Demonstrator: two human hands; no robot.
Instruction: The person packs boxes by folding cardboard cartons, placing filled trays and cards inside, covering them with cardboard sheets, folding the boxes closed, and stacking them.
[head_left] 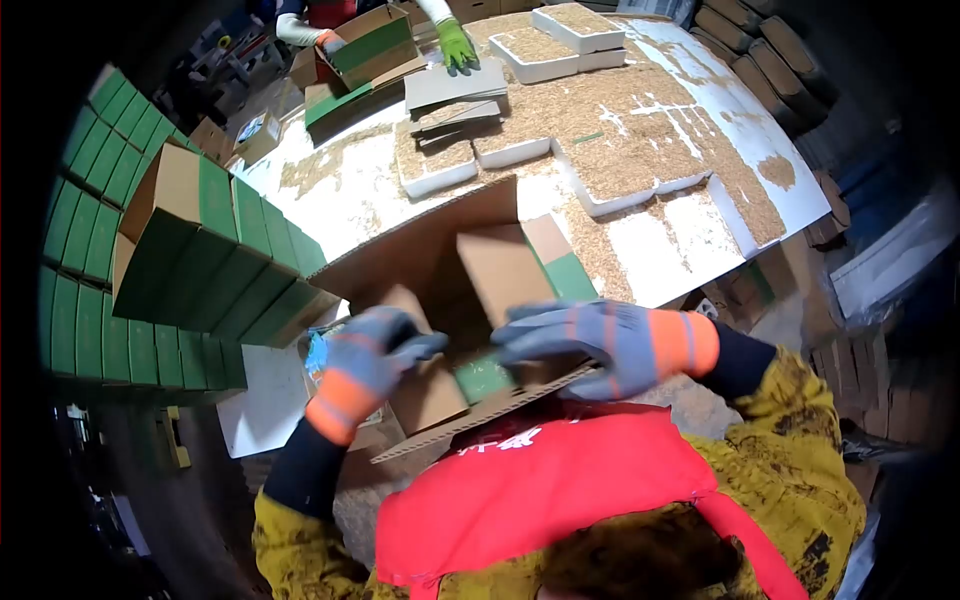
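Though the carton (452, 292) stands opened out, its flaps (502, 275) are unclosed; whether the left hand (372, 352) and right hand (592, 345) grip it, I cannot tell.

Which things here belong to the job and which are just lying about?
In the job:
open cardboard box
left hand, right hand, both at it
probably stacked green boxes, white trays

Seemingly lying about:
small carton, upper left
pale bundle, far right

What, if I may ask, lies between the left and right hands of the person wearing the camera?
In the head view, part of the open cardboard box lies between the left hand and the right hand, with a green patch showing there.
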